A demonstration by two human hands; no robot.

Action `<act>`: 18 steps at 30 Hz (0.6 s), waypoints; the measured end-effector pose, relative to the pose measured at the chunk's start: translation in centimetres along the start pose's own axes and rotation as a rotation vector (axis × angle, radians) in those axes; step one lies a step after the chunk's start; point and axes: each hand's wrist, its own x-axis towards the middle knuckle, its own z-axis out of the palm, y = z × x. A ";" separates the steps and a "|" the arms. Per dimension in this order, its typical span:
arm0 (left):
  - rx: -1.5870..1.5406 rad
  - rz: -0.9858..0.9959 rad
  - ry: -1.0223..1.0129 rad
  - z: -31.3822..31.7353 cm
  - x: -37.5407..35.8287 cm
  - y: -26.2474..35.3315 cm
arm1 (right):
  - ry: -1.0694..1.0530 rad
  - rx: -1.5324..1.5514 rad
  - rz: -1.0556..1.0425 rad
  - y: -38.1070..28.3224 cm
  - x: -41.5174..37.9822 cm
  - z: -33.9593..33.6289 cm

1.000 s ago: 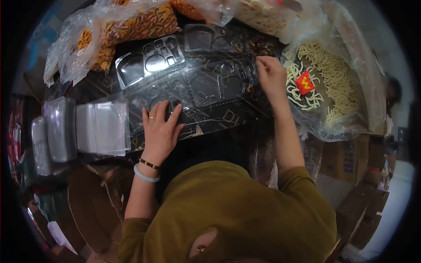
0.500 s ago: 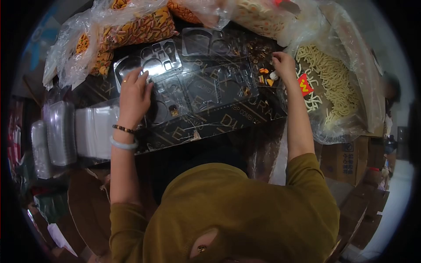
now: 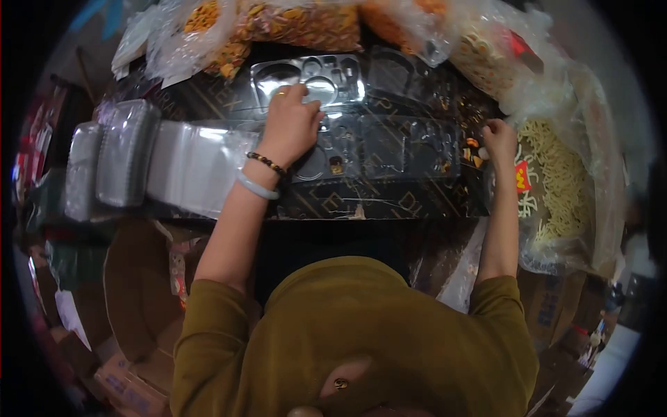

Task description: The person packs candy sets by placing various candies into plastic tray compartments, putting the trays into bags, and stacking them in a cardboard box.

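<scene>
My left hand (image 3: 293,119) rests at the lower part of a shiny clear plastic tray (image 3: 345,78) with moulded round and small hollows. Its fingers are bent but apart, and the fingertips are partly hidden. Below and right of it lie more clear trays (image 3: 389,142); one hollow holds a small brown and gold piece (image 3: 336,165). Over on the right, my right hand (image 3: 500,141) has its fingers pinched together above small orange and white pieces (image 3: 472,149). Whatever is between those fingertips is hidden. Small dark brown and gold pieces (image 3: 474,110) lie just beyond.
Bags of colourful pieces (image 3: 299,26) line the table's back edge. At right, an open plastic bag holds pale strand-like pieces (image 3: 559,181), with a red and yellow piece (image 3: 522,176) beside them. Stacked clear containers (image 3: 125,153) and clear sheets (image 3: 198,163) stand at left.
The view has turned, so the whole scene sits further right. My left hand's fingers are more bent over the tray. My right hand stays pinched near the small pieces.
</scene>
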 end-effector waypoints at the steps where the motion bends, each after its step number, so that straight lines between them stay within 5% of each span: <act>1: -0.003 0.001 -0.047 -0.2 0.0 0.0 | 0.065 0.029 -0.006 -1.4 0.0 -1.0; 8: -0.049 0.001 -0.090 0.0 0.0 0.1 | -0.185 0.818 -0.156 -23.1 -2.6 0.5; 18: 0.245 0.120 -0.171 0.9 0.7 0.5 | -0.057 0.446 -0.570 -25.4 -3.0 5.6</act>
